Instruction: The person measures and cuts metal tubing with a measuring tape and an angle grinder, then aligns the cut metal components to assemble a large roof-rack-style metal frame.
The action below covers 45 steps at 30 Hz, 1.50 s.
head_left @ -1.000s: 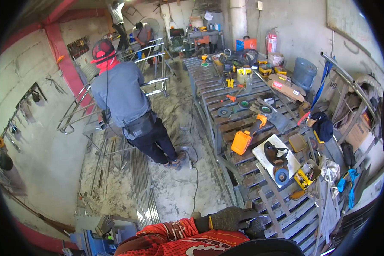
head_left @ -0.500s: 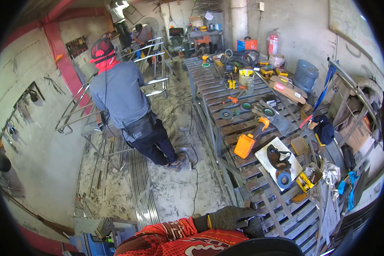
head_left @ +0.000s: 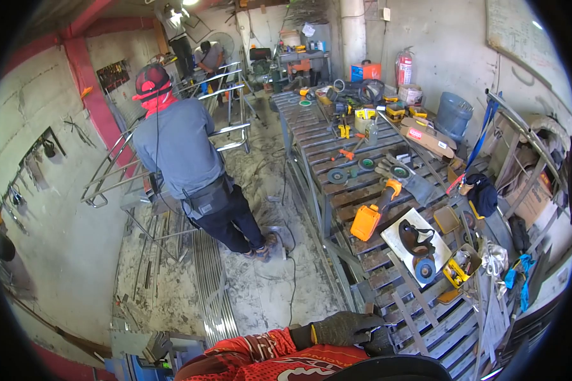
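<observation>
My left hand (head_left: 342, 328), in a dark grey work glove, reaches across the front of my red shirt. Its fingers point right and are drawn together; what they grip, if anything, is hard to make out. Just beyond those fingertips is a dark gloved shape that looks like my right hand (head_left: 379, 343), mostly hidden by my left hand and a dark rounded edge below. Both are beside the near edge of the slatted metal workbench (head_left: 378, 259). Dark safety goggles (head_left: 416, 238) and a blue flap disc (head_left: 424, 270) rest on a white board farther along the bench.
An orange-and-black power tool (head_left: 367, 221), grey gloves (head_left: 416, 184) and grinding discs (head_left: 337, 176) lie on the bench. A co-worker in a grey shirt (head_left: 178, 140) stands at a tubular metal frame (head_left: 108, 174). A cable (head_left: 293, 273) crosses the floor. Two other people are farther back.
The view has tilted slightly. My gloved hands stay close together at the bench edge, with only a small shift of the left one. The co-worker in grey stays at the frame.
</observation>
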Tool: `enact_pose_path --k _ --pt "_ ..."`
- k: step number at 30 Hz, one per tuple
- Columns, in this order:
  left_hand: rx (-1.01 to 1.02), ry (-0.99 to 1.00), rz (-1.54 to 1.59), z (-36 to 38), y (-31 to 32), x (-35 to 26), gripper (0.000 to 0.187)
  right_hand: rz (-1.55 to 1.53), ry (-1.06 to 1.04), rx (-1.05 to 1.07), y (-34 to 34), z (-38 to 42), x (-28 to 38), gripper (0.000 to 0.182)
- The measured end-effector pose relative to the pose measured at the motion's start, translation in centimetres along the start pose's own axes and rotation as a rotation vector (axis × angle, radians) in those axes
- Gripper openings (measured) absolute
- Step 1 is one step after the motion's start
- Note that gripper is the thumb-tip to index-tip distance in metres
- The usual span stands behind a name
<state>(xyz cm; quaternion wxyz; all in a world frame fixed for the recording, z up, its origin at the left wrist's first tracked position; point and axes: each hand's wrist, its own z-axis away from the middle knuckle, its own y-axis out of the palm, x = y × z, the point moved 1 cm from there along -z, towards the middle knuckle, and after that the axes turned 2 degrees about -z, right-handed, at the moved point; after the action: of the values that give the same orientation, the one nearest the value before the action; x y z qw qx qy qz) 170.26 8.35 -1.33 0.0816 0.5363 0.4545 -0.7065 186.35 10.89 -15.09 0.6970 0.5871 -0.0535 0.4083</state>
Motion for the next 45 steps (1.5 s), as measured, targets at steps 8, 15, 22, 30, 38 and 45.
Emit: enact_pose_path --k 8,15,22,30,38,45 --pt "-0.019 0.039 -0.055 0.4 0.7 0.8 0.049 -0.022 0.042 0.034 0.3 -0.3 -0.8 0.055" --pt "-0.015 0.024 -0.065 0.7 0.5 0.6 0.05 -0.03 0.098 0.047 0.0 0.5 -1.5 0.055" --pt "-0.042 0.029 -0.023 1.3 0.1 -0.1 0.052 -0.019 0.159 0.071 -0.2 0.8 -1.5 0.055" --pt "-0.059 0.032 -0.041 1.6 0.3 0.1 0.052 -0.014 0.218 0.091 -0.5 1.0 -1.3 0.055" --pt "-0.074 0.036 -0.044 1.9 0.5 0.3 0.051 -0.026 0.27 0.107 -0.8 1.3 -1.6 0.055" --pt "-0.052 0.011 -0.049 2.2 0.1 -0.1 0.051 -0.042 0.311 0.121 -1.0 1.7 -1.7 0.055"
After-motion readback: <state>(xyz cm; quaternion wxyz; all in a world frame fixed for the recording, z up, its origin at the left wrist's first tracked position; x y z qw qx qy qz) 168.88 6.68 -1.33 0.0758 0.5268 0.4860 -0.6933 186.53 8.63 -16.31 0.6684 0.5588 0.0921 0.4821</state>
